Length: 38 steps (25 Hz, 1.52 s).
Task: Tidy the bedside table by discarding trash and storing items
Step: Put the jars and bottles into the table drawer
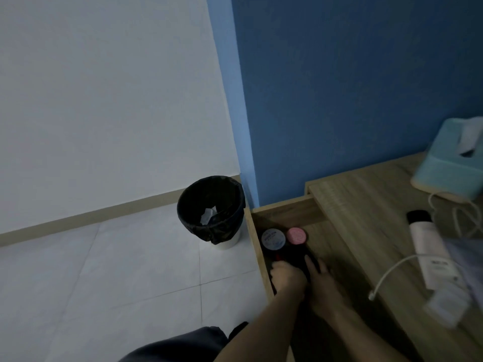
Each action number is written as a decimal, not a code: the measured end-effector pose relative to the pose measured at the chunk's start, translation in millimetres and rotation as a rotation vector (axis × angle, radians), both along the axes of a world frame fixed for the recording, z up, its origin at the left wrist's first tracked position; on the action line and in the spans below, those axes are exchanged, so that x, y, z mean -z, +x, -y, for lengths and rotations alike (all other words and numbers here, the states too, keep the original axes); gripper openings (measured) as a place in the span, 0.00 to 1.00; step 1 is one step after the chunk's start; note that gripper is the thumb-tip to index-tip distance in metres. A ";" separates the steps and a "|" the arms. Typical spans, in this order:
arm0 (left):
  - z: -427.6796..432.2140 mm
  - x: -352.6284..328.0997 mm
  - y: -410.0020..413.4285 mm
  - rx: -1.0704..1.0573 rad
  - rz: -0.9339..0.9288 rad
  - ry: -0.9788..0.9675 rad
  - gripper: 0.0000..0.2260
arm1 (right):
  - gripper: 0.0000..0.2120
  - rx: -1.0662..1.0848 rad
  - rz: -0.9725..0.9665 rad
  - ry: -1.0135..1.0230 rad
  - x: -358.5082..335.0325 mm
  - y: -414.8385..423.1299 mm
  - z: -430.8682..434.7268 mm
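Mostly the view is filled by a matt white wall (pixel 104 100) meeting a blue wall (pixel 352 87), with a pale tiled floor (pixel 91 283) below. At right stands the bedside table (pixel 366 218), wood-grained laminate, its drawer (pixel 287 212) pulled open toward the floor side. Against the corner, just beside the drawer, sits a round bin (pixel 206 229) lined with a crinkled black bag; a scrap of white paper (pixel 209 215) lies inside.

On the tabletop a teal tissue box (pixel 444 163) rests near the blue wall. Nearer lies a white tube (pixel 428 249) with a black cap, flat on its side, and a thin white cable (pixel 385 273) curves past it.

Both forearms reach into the drawer from below, side by side. The left hand (pixel 287 278) is knuckles-up, fingers curled round the near end of a dark item (pixel 292 257) on the drawer floor. The right hand (pixel 322 283) lies alongside, fingers stretched nearly straight on that item, gripping nothing. The light is dim, so what the item is cannot be told.

Beyond it, at the drawer's back corner, two round jars touch: a white-lidded jar (pixel 273 239) and a pink-lidded jar (pixel 296 235).
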State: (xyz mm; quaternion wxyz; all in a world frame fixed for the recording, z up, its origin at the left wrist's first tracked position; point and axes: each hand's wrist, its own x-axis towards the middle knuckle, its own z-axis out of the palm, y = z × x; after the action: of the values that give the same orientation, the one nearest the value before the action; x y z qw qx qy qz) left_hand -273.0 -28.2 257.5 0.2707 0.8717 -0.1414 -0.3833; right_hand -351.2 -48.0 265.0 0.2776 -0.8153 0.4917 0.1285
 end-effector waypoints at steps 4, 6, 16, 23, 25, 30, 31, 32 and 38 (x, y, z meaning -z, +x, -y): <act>21.2 -39.9 -3.2 -0.041 0.089 -0.212 0.14 | 0.24 0.111 0.306 -0.136 -63.9 -8.9 4.5; 32.2 -62.0 -18.0 0.019 0.168 -0.309 0.12 | 0.20 0.195 0.514 -0.292 -82.0 -28.5 14.3; 82.4 -75.5 -170.0 0.653 0.048 -0.310 0.17 | 0.13 0.768 0.369 -0.532 -71.8 -221.4 76.4; 109.1 -63.9 -171.6 0.581 0.462 -0.174 0.15 | 0.16 0.619 0.046 -0.495 -58.6 -239.7 92.5; 113.1 -64.9 -172.9 0.514 0.261 -0.224 0.20 | 0.19 0.562 -0.044 -0.516 -58.7 -232.7 96.7; 118.6 -78.5 -174.0 0.429 0.022 -0.138 0.27 | 0.21 0.658 0.059 -0.332 -57.2 -230.2 107.0; 118.7 -80.8 -173.7 0.409 -0.040 -0.114 0.27 | 0.20 0.682 0.117 -0.253 -59.4 -231.5 107.1; 118.2 -83.2 -172.9 0.386 -0.114 -0.100 0.28 | 0.19 0.718 0.179 -0.177 -60.8 -232.3 107.6; 126.5 -98.6 -180.5 0.399 -0.137 -0.181 0.22 | 0.19 1.020 0.575 0.068 -68.5 -240.7 119.8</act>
State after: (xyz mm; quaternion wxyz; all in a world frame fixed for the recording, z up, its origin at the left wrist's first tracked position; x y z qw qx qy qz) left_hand -453.5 -154.6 356.1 0.2757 0.7705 -0.3262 -0.4733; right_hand -591.9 -167.8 333.5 0.4526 -0.4683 0.7224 -0.2322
